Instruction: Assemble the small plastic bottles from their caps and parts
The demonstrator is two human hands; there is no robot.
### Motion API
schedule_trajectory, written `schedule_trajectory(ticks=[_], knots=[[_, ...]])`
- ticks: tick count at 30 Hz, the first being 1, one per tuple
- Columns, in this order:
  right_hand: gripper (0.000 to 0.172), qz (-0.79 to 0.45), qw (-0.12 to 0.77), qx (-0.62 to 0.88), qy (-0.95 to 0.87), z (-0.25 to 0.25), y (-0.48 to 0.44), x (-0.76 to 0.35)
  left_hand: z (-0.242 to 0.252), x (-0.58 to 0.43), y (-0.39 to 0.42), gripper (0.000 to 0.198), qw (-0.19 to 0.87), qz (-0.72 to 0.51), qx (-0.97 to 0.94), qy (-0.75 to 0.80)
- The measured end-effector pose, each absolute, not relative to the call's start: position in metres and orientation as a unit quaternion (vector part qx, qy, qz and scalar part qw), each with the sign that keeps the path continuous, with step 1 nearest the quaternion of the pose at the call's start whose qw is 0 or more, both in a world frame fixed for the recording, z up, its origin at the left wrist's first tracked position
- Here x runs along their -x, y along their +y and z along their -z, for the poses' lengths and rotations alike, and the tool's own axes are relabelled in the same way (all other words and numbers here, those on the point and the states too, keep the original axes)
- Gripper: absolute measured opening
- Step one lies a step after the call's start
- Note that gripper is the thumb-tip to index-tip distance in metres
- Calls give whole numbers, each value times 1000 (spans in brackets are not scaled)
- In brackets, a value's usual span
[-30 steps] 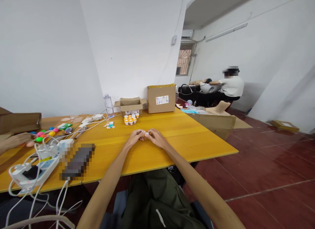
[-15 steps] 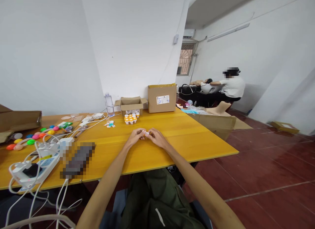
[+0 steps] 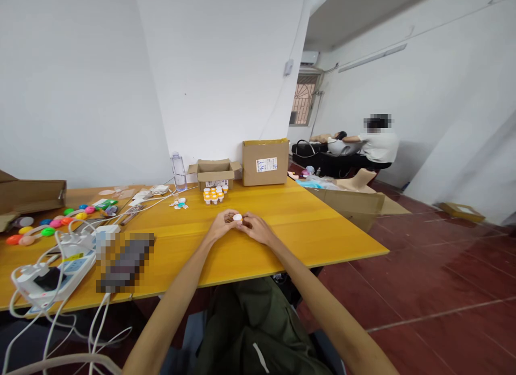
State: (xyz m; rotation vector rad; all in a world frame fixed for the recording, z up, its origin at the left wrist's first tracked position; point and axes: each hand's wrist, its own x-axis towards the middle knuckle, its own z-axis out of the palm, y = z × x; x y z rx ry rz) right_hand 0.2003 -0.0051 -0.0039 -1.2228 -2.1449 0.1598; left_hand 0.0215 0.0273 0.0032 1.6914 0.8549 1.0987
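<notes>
Above the yellow table (image 3: 298, 224), near its front edge, my two hands meet around a small white-capped jar (image 3: 237, 217). My left hand (image 3: 221, 224) has its fingers closed on the jar's left side. From the right, my right hand (image 3: 258, 228) grips it too, its fingertips close to the cap. The round white top faces up and most of the body is hidden by fingers. Farther back stands a tight group of several small jars (image 3: 213, 195) with white caps and orange bands. To their left lies a little pile of white and teal pieces (image 3: 179, 203).
Behind the jars are an open carton (image 3: 216, 176), a larger closed carton (image 3: 266, 163) and a clear bottle (image 3: 178, 170). A power strip (image 3: 78, 270) with looping cables, a blurred dark device (image 3: 129, 263) and colourful balls (image 3: 56, 223) occupy the left. Another person (image 3: 378, 146) sits far right.
The jar between my hands has turned, so its round white cap now shows on top. My hands stay in nearly the same place; the view has shifted slightly.
</notes>
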Motion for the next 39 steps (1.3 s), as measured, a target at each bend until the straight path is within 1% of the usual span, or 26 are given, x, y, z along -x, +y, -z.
schedule_trajectory(ticks=[6,7,9,12,15,19,25,28,33,39], knots=[[16,-79,316,495,-806,1,-8,-198,-2,-22,27,31,436,-442,-701,351],[18,-86,318,503,-799,0,-9,-198,-2,-23,27,30,436,-443,-700,352],[27,-101,326,517,-785,-1,-11,-197,-2,-23,26,29,439,-444,-697,353],[39,-114,332,524,-776,-3,-14,-197,-1,-24,26,33,447,-440,-695,353],[44,-114,325,522,-780,-4,-16,-197,-1,-25,26,38,457,-435,-693,351],[39,-103,313,523,-786,-5,-17,-196,-2,-24,25,35,448,-454,-684,353],[35,-85,309,536,-781,0,-10,-193,-5,-18,26,23,385,-527,-656,378],[32,-90,320,544,-770,2,6,-192,-6,-13,29,18,351,-561,-633,403],[29,-88,311,614,-720,-7,54,-188,-5,-6,31,19,331,-586,-602,429],[26,-61,376,600,-703,-22,111,-171,-1,1,30,21,315,-597,-596,435]])
